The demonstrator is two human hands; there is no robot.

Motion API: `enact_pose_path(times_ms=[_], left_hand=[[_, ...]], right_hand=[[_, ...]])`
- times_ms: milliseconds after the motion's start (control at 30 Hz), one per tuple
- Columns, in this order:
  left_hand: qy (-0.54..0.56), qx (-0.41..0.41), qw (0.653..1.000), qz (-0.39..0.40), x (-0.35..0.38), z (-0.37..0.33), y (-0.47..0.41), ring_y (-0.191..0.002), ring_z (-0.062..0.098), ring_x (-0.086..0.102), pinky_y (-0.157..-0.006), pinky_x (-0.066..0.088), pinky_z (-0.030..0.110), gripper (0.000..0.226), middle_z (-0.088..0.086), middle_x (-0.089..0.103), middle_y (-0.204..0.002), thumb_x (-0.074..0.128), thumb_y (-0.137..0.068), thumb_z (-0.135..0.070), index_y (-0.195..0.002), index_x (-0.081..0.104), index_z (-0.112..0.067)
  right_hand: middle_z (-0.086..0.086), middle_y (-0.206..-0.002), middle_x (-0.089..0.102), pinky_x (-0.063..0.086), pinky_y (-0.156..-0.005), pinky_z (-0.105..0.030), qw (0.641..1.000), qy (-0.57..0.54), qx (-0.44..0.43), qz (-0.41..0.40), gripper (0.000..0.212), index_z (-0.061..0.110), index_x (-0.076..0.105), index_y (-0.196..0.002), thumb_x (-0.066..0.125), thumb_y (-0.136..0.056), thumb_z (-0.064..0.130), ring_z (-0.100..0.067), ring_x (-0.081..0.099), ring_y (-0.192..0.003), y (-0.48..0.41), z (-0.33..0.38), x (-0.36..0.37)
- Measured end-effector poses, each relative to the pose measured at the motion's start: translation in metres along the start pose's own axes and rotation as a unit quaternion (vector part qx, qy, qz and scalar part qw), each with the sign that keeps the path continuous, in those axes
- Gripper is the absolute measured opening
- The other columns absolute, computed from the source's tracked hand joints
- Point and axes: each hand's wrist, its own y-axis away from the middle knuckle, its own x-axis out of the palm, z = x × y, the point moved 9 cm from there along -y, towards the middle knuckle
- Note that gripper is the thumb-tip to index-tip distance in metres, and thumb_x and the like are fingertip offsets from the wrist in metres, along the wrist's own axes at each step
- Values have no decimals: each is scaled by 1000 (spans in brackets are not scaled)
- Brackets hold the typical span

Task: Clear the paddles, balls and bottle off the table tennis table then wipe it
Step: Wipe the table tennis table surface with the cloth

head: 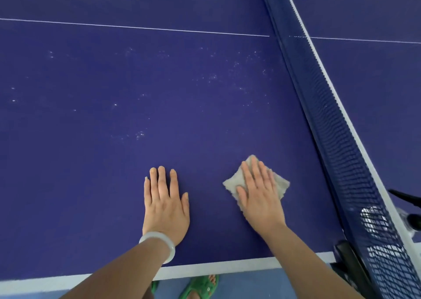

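The blue table tennis table [136,82] fills the view, with faint white specks scattered over its middle. My right hand [259,196] lies flat with straight fingers on a small beige cloth [281,182], pressing it onto the table near the net. My left hand [165,198] rests flat on the bare table beside it, fingers straight, a pale bangle on the wrist. No paddles or balls are in view. A clear bottle-like thing [373,221] shows blurred through the net at the right.
The dark blue net [319,93] with its white top band runs diagonally along the right. Its black clamp [346,253] grips the near table edge. The white edge line [216,269] marks the near side; green sandals [200,287] stand on the blue floor below.
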Motion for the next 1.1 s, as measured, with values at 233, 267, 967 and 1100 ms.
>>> enact_pose_path(times_ms=[233, 267, 967, 1100], left_hand=[[6, -5, 1000, 7, 1, 0, 0, -148, 40, 12, -119, 19, 54, 66, 24, 24, -157, 14, -99, -41, -150, 31, -2], [7, -5, 1000, 7, 0, 0, 0, -148, 40, 13, -119, 19, 54, 66, 24, 25, -156, 15, -99, -40, -149, 32, -2], [54, 17, 998, 18, 2, 4, -4, -142, 45, 29, -112, 27, 55, 66, 30, 37, -148, 15, -101, -41, -141, 43, 3], [98, 78, 992, -11, -18, -22, -34, -141, 34, 36, -112, 26, 46, 60, 19, 46, -144, 31, -95, -39, -137, 52, -2]], right_hand=[[-23, -161, 10, 7, -121, -53, 947, -58, 313, -44, 61, 6, 10, -155, 18, -106, 41, -39, 13, -149, 35, -77, -12], [-22, -161, 9, 7, -122, -52, 954, -52, 294, -37, 63, 6, 10, -156, 15, -105, 43, -39, 12, -149, 27, -53, -12], [-10, -164, -8, 0, -123, -48, 979, -23, 205, 9, 63, 15, -3, -156, -2, -101, 47, -27, -4, -152, -78, -16, -10], [-7, -164, -9, 3, -123, -48, 987, -7, 158, -5, 66, 16, 0, -156, 1, -99, 49, -24, -6, -152, -84, -22, -8]])
